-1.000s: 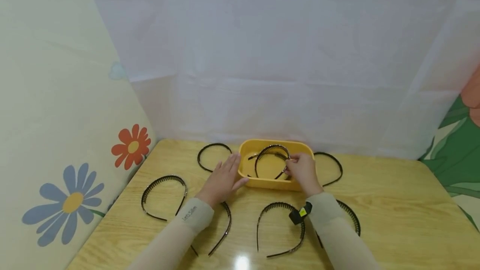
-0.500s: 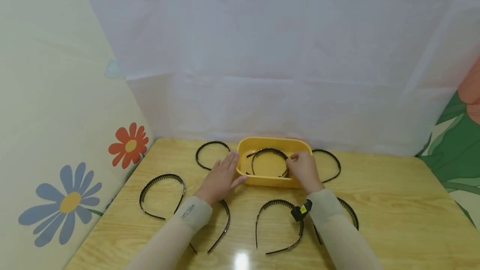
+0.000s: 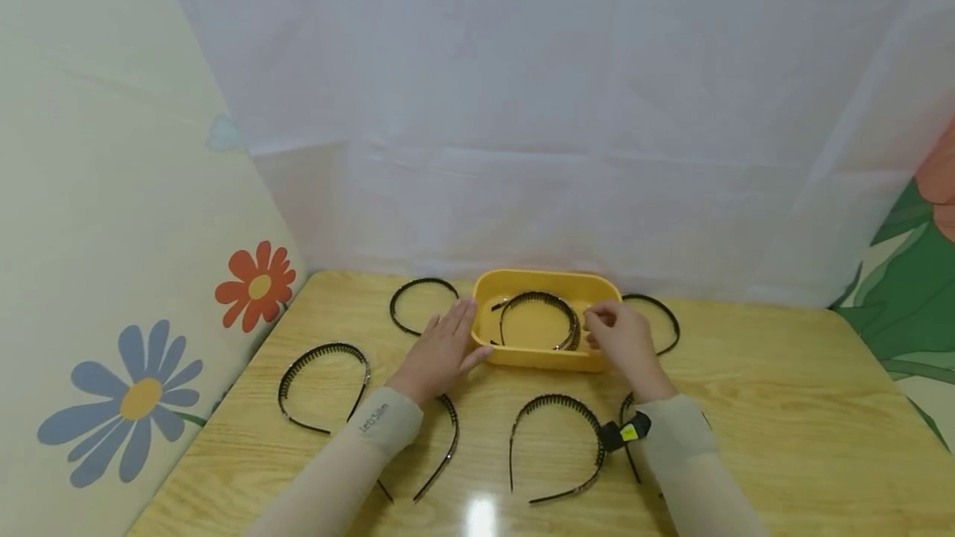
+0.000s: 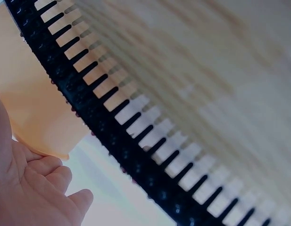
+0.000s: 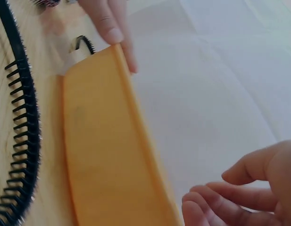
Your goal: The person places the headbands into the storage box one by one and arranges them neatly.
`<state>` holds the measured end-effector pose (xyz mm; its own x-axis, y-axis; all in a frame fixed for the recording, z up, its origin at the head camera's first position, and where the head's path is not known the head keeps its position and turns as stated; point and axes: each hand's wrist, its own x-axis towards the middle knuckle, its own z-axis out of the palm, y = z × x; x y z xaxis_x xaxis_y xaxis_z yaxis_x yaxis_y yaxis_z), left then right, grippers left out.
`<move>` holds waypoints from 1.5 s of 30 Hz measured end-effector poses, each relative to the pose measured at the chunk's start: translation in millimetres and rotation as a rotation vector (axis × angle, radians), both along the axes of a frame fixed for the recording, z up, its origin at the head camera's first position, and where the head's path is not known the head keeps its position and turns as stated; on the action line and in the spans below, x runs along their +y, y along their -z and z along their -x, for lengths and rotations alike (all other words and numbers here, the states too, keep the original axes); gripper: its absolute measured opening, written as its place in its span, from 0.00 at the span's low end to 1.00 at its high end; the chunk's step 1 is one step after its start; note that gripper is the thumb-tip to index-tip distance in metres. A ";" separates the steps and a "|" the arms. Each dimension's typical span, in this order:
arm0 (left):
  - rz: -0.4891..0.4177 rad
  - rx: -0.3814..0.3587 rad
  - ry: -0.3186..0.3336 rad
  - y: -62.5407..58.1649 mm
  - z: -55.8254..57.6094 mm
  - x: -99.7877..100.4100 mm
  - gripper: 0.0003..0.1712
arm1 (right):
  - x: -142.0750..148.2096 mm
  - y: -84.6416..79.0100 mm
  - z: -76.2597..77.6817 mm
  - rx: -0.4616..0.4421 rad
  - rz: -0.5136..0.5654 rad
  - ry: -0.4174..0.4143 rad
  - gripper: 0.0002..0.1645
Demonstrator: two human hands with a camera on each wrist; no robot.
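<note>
A yellow plastic bin [image 3: 545, 360] sits at the back of the table, also filling the middle of the right wrist view as a yellow wall [image 5: 105, 141]. Inside lie black toothed headbands [image 3: 543, 297], overlapping so that their number is hard to tell. My left hand [image 3: 436, 359] rests against the bin's left end, fingers extended, thumb by the front rim. Over the bin's right end is my right hand [image 3: 625, 344], its fingers loosely bent and holding nothing. In the right wrist view, a gap shows between that hand's thumb and fingers [image 5: 230, 207].
Several headbands lie about the bin on the wooden table [image 3: 783, 421]: one behind left [image 3: 395, 305], one behind right [image 3: 675, 326], one at left [image 3: 283, 388], one in front [image 3: 515, 437]. Others are partly under my arms. A white cloth [image 3: 477, 106] hangs behind.
The headband in my right hand went down flat into the bin, and the hand let go of it and shifted right. My left hand stays at the bin's left end.
</note>
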<state>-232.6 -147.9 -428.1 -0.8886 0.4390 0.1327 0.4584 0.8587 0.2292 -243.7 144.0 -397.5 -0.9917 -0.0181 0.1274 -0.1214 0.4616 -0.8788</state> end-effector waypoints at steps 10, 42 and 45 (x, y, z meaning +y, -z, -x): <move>0.005 -0.005 0.001 -3.4 -0.9 -1.4 0.48 | 26.8 -13.6 -18.9 0.062 -0.019 -0.170 0.14; 0.011 -0.031 -0.011 -5.8 -3.1 -2.5 0.49 | 107.6 -0.8 -37.4 0.161 -0.575 -0.374 0.10; 0.010 -0.028 -0.009 -6.2 -3.8 -2.1 0.49 | 114.5 4.6 -38.7 0.126 -0.594 -0.383 0.11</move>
